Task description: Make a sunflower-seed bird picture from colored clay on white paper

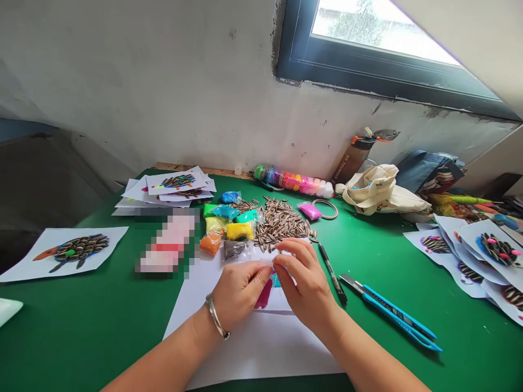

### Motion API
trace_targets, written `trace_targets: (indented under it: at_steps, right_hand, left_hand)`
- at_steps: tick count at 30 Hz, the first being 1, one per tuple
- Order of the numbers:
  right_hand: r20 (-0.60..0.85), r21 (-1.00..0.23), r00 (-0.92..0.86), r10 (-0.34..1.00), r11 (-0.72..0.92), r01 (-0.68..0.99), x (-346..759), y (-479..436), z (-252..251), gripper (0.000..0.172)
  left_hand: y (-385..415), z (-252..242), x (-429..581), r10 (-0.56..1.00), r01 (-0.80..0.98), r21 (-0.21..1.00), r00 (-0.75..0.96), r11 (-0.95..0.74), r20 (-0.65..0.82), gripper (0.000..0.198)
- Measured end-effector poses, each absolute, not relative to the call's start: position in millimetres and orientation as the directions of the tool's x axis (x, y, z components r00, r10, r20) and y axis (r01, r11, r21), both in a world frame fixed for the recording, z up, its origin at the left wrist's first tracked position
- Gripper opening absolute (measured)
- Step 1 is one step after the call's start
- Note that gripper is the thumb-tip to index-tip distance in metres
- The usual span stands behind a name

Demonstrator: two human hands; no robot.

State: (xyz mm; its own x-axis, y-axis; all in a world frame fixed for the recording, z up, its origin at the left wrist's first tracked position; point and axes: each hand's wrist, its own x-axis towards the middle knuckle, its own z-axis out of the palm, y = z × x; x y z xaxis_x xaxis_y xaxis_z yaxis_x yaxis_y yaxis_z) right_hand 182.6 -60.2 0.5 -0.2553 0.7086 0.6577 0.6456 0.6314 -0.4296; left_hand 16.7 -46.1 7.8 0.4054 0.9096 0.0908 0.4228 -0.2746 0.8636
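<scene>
My left hand [241, 291], with a silver bangle at the wrist, is closed in a pinch. Its fingertips meet those of my right hand [306, 283], which pinches too, thumb against forefinger. Something small and pale sits between the fingertips, too hidden to name. Both hands are over a white sheet of paper [245, 348]. Just below them, a magenta patch [265, 294] and a blue patch show on a smaller paper, partly covered by the hands. Beyond the fingers lies a heap of striped sunflower seeds [280, 220].
Bagged coloured clay, including a yellow packet [240, 231], lies left of the seeds. A black pen [333, 272] and a blue utility knife [392, 313] are on the right. Seed-covered pictures [81, 250] lie at both sides. A bottle [352, 158] and cloth bag [371, 188] stand behind.
</scene>
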Motion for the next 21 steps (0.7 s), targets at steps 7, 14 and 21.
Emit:
trace_targets:
  at_steps: [7,14,21]
  right_hand:
    - [0.495,-0.716,-0.232,0.837,0.544,0.437,188,-61,6,0.011]
    - [0.362,-0.885,-0.222,0.906,0.408,0.225,190,-63,7,0.008]
    - [0.324,-0.917,-0.319,0.891,0.379,0.124,191,-64,15,0.009]
  left_hand:
    - [-44,7,12,0.866,0.238,0.965,0.499,-0.108,-0.026,0.043]
    - [-44,12,14,0.785,-0.016,0.934,0.547,0.358,-0.291,0.067]
    - [-43,18,14,0.832,0.019,0.954,0.486,0.298,-0.269,0.063]
